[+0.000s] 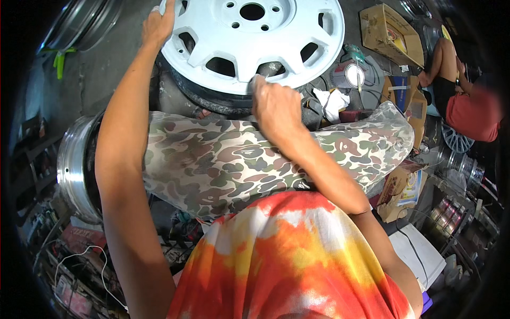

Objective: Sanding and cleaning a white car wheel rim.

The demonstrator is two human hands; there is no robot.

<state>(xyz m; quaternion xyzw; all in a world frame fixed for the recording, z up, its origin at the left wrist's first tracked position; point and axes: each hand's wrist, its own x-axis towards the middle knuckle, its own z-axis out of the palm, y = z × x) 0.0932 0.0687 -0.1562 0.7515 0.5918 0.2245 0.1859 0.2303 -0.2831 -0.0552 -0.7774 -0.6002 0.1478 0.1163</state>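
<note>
A white-coated car wheel rim (223, 44) lies face up before me, tilted, with a round centre bore and several bolt holes. My left hand (158, 28) grips its left edge, the fingers partly cut off by the picture's top. Against the near edge of the rim, my right hand (279, 107) is curled, its fingertips pressing a thin dark grey piece (252, 84) to the white surface. Most of that piece is hidden, and its material cannot be told. Below the rim a black tyre (191, 95) shows, close to my camouflage-clad legs (223, 159).
Right of the rim stand a paint can (338, 76), a green power tool (352, 52) and a crumpled white cloth (331, 103). An open cardboard box (410, 44) lies beyond. Another person (470, 103) sits at far right. A polished metal rim (73, 169) stands at my left.
</note>
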